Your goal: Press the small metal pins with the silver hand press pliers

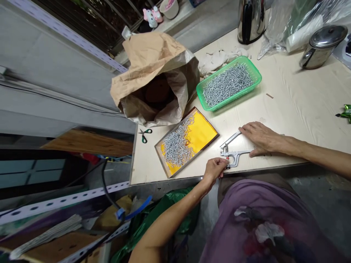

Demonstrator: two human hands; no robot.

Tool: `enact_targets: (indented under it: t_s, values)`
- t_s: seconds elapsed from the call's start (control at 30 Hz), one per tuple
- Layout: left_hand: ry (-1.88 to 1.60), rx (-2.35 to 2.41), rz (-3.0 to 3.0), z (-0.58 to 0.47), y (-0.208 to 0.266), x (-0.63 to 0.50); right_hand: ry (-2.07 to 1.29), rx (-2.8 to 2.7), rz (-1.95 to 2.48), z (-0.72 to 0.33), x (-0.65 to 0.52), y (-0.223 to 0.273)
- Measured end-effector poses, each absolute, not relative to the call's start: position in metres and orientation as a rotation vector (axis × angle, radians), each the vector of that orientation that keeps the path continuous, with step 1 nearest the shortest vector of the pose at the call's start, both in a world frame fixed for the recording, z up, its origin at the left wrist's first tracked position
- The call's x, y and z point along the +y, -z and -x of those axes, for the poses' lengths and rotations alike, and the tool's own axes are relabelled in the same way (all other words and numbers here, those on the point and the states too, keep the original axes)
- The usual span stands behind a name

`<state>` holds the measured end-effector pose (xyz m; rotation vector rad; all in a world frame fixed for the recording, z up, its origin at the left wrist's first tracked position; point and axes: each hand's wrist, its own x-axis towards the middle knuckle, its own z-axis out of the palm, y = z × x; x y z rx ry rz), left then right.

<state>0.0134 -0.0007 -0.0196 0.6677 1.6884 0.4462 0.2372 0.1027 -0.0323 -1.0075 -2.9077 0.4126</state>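
Note:
A silver hand press tool (pixel 235 155), like lever pliers with a small spring, lies near the front edge of the table. My right hand (pixel 261 138) spans its two handles, fingers on the upper lever and thumb at the lower one. At the tool's jaw my left hand (pixel 215 170) is closed in a pinch; a bit of red shows beside the fingertips, but what they hold is too small to name. To the left sits a shallow wooden tray (pixel 196 156) with a yellow bottom, partly covered by small silver metal pins (pixel 177 148).
A green plastic basket (pixel 233 99) full of similar metal pieces stands behind the tray. Beside it is a large open paper bag (pixel 153 54). Small scissors (pixel 145 135) lie at the table's left edge. A kettle (pixel 251 22) and a lidded metal pot (pixel 319 51) stand at the back.

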Motion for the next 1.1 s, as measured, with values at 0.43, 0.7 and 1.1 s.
enact_targets:
  t_s: [0.43,0.7,1.1]
  values:
    - [-0.372,1.878,-1.364,-0.007,0.022,-0.009,-0.471,-2.818,1.018,-0.24,0.088,0.03]
    - [-0.29,1.412,-2.421,-0.043,0.036,0.032,-0.521,-2.816,1.07,-0.241,0.085,0.023]
    - [-0.017,1.273,-2.502,-0.058,0.035,0.054,-0.473,-2.888,1.125,-0.243,0.079,0.024]
